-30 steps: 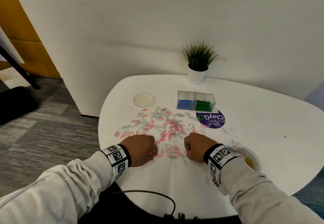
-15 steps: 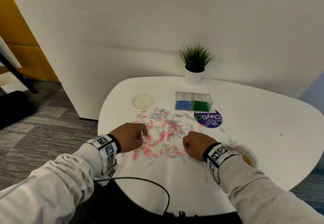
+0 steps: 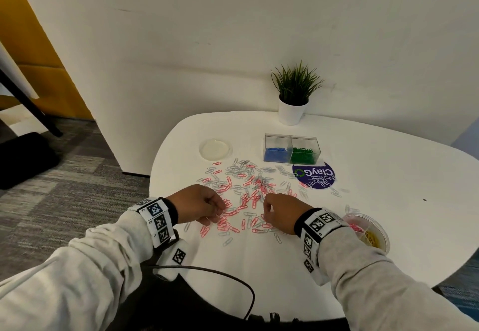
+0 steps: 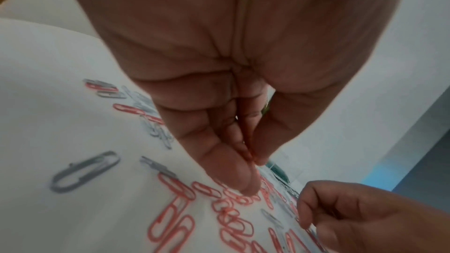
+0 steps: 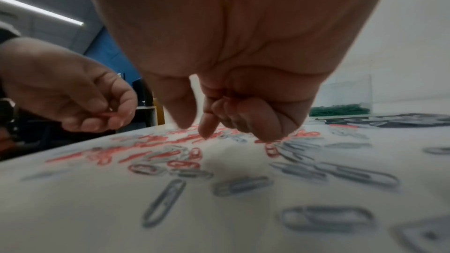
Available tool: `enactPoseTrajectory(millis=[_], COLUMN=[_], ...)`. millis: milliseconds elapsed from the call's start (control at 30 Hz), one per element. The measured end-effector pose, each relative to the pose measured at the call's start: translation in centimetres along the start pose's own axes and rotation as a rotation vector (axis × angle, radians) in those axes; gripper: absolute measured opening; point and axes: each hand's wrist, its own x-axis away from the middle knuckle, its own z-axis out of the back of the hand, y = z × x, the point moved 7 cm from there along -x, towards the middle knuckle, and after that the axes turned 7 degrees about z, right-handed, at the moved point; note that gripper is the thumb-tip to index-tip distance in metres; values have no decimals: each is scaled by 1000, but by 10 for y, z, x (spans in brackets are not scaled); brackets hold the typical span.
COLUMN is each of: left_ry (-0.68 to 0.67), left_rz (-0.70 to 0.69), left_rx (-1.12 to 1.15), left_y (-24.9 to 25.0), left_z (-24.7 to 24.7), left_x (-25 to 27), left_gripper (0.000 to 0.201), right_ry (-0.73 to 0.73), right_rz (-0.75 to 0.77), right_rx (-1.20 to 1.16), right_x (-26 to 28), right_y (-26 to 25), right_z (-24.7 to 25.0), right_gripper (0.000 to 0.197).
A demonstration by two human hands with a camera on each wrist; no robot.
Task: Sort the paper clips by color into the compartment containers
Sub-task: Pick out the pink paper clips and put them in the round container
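Red and silver paper clips (image 3: 246, 196) lie scattered over the white table (image 3: 388, 188). My left hand (image 3: 207, 207) hovers at the pile's near left and pinches a red paper clip (image 5: 108, 113) between thumb and fingers. My right hand (image 3: 276, 211) is over the pile's near right, its fingers (image 5: 255, 116) curled, with thumb and index tip pointing down just above the clips. Whether its palm holds any clips is hidden. A clear two-compartment box (image 3: 290, 139) at the back holds blue clips (image 3: 276, 154) and green clips (image 3: 302, 156).
A round clear container (image 3: 386, 237) with yellow and red clips stands by my right wrist. A round lid (image 3: 215, 148) lies back left, a potted plant (image 3: 293, 97) at the wall, a purple sticker (image 3: 313, 175) under some clips. A black cable (image 3: 220, 271) crosses the near edge.
My left hand reached out to the pile's left side and came back toward the middle, its fingers now pinched on a red clip. The right hand has hardly moved.
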Motion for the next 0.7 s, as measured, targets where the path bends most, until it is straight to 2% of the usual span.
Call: enactPoseTrajectory(millis=[133,267,367,500,700], left_ry=[75,210,247,228,225], left_rz=[35,-66,-125,-154,-207], left_rx=[-149,-633,-897,-981,-1023], left_y=[-1,16,16,8,6], left_z=[0,-11,-25,-32,-35], left_x=[-2,-3,-6,-11,-9], left_gripper=[14,23,25,20,20], right_ry=[31,118,134,113,136], right_rz=[12,41,38,56,99], right_rx=[72,109,116,107,248], right_x=[-2,-3,-3,-2,-7], right_y=[5,3,3,2,-6], right_z=[-6,-1,0,-1,-1], right_gripper=[17,11,14,18,22])
